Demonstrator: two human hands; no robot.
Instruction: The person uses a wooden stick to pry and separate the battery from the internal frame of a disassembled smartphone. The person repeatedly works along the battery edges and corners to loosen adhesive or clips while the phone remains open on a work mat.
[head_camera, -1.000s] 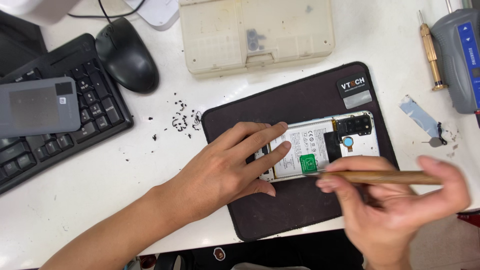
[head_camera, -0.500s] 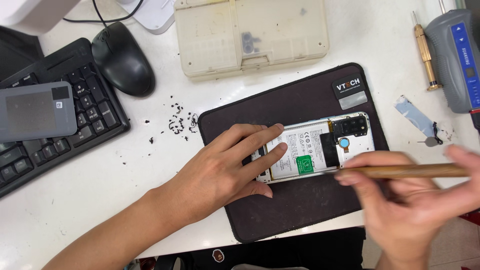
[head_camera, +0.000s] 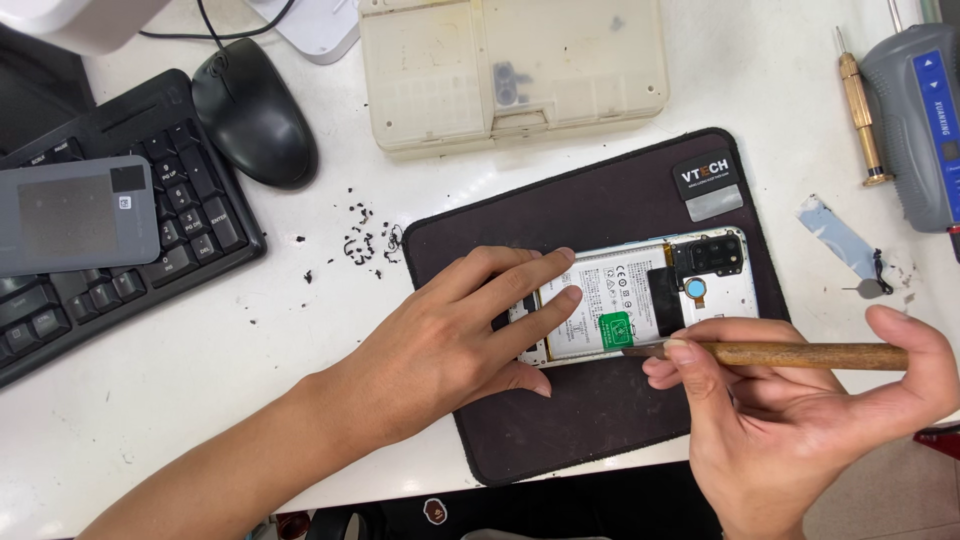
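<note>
While my left hand (head_camera: 450, 345) is pressing flat on the opened white smartphone (head_camera: 640, 300) lying on the dark rubber mat (head_camera: 560, 420), my right hand (head_camera: 790, 420) is gripping the brown wooden-handled tool (head_camera: 790, 353), ideally keeping its tip shallow along the bottom edge.

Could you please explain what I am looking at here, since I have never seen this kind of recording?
One camera sits on a person's head and looks down at their own two bare hands over a white desk. The left hand presses flat on an opened phone, its back cover off, lying on a dark mat. The right hand holds a wooden-handled tool with its tip at the phone's lower edge. Around them lie a keyboard, a mouse, a beige parts box, a grey phone cover and a small screwdriver.
</note>
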